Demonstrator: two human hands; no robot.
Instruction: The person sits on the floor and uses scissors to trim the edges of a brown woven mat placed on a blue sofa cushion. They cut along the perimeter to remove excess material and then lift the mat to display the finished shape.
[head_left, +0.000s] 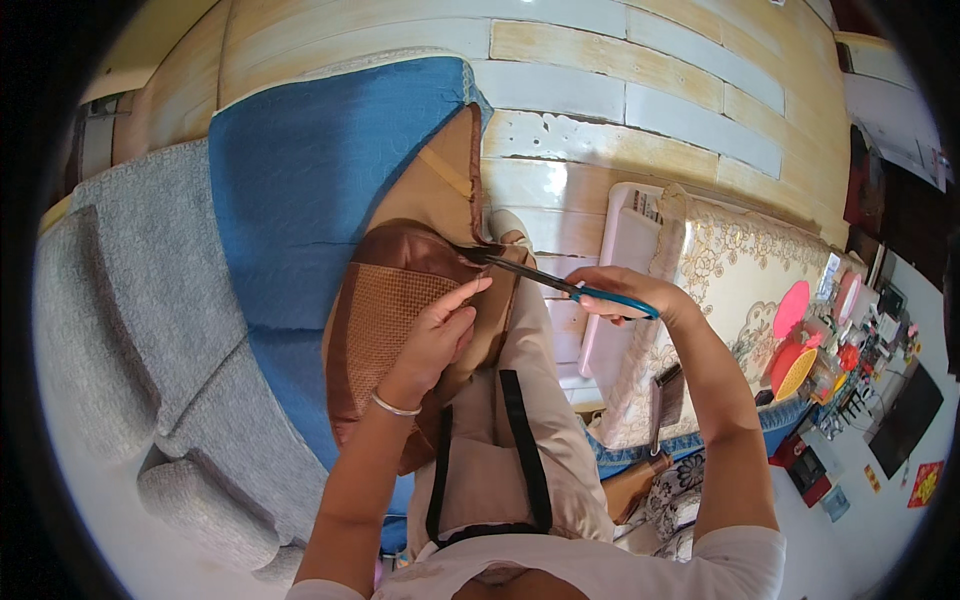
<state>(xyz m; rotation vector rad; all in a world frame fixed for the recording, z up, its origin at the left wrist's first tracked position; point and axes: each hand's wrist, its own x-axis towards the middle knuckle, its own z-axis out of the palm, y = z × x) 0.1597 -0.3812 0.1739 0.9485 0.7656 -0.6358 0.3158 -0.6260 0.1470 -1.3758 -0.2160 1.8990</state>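
My right hand (626, 291) grips the teal handles of a pair of scissors (551, 280). The dark blades point left to the brown fabric edge of a folded mat (442, 180); whether they are parted is hard to tell. My left hand (439, 334), with a silver bangle on the wrist, hovers over or rests on the mat's woven brown panel (390, 307). Its index finger reaches towards the blades and the other fingers curl; anything thin between them is too small to make out. The mat has dark brown satin-like trim and a tan backing, and lies partly over my lap.
Under the mat spreads a blue cloth (300, 172) on a grey sofa (157, 210). To the right stands a table with a floral tablecloth (712, 255), holding a comb (666, 401) and a yellow basket (795, 375). A pale pink plastic tub (611, 330) sits beside it.
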